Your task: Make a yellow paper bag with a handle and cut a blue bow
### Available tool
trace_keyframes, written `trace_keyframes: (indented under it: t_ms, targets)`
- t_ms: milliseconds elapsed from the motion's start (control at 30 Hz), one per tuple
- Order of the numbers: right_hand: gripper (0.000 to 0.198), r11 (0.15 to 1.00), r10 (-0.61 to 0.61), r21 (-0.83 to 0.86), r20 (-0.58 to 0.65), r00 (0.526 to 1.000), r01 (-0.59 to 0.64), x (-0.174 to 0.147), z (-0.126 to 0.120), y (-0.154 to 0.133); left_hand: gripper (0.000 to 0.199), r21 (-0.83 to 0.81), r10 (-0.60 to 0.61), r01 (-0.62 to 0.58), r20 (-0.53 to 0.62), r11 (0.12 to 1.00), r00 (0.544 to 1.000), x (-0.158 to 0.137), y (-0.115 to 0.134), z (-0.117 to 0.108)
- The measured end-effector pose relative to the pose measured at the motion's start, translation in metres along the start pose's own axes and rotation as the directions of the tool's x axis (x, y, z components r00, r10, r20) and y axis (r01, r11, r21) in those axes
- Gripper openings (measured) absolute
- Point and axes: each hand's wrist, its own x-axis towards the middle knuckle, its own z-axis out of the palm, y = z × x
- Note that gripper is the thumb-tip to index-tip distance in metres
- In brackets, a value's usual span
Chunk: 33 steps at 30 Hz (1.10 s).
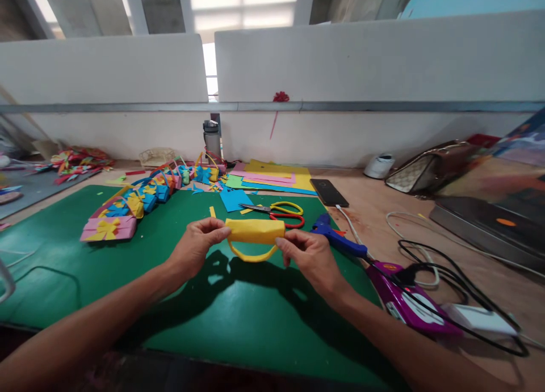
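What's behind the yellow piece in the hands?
Beyond its upper edge: scissors, a blue sheet and green mat. The yellow piece covers whatever lies directly behind it.

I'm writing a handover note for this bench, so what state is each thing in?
Left hand: pinching the yellow piece's left end
Right hand: pinching its right end
Yellow piece: held up, curved band below
Scissors: lying down, blade opening unclear
Phone: screen dark, cable attached
Glue gun: lying down, heat unknown
Bottle: upright, lid on
Pink bag: yellow bow on front
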Motion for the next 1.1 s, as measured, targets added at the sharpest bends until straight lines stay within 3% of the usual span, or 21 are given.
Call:
trace_keyframes:
  t_ms: [100,167,300,467,633,867,1100]
  targets:
    - [0.024,0.990,0.062,0.132,-0.060,0.996,-0.054,0.002,0.000,0.000,0.022,0.046,0.062,-0.062,0.006,0.997,0.998,-0.001,-0.001,0.001]
    - [0.024,0.985,0.079,0.161,-0.073,0.994,-0.066,0.001,0.000,0.001,0.022,0.032,0.037,-0.038,0.011,0.999,0.999,-0.001,-0.002,0.001]
    - [0.024,0.999,0.004,0.048,-0.072,0.997,-0.001,-0.002,0.001,0.000,0.030,-0.063,-0.074,0.075,0.017,0.995,0.997,0.001,-0.004,0.002]
    - [0.023,0.988,-0.140,-0.067,-0.059,0.988,0.136,-0.005,0.002,0.000,0.031,-0.066,-0.088,0.088,0.000,0.994,0.996,0.003,-0.003,0.000]
    - [0.013,0.981,0.084,0.180,-0.058,0.995,-0.072,-0.005,0.005,-0.004,0.028,-0.057,-0.048,0.047,-0.021,0.997,0.999,0.002,-0.004,-0.003]
    - [0.024,0.954,0.157,0.267,-0.065,0.985,-0.134,-0.002,0.005,-0.002,0.023,0.112,0.143,-0.135,-0.061,0.984,0.988,-0.008,0.000,0.003]
    - [0.021,0.953,0.145,0.278,-0.069,0.987,-0.121,-0.003,0.004,-0.003,0.025,-0.075,-0.029,0.028,-0.010,0.997,1.000,-0.006,-0.005,0.002]
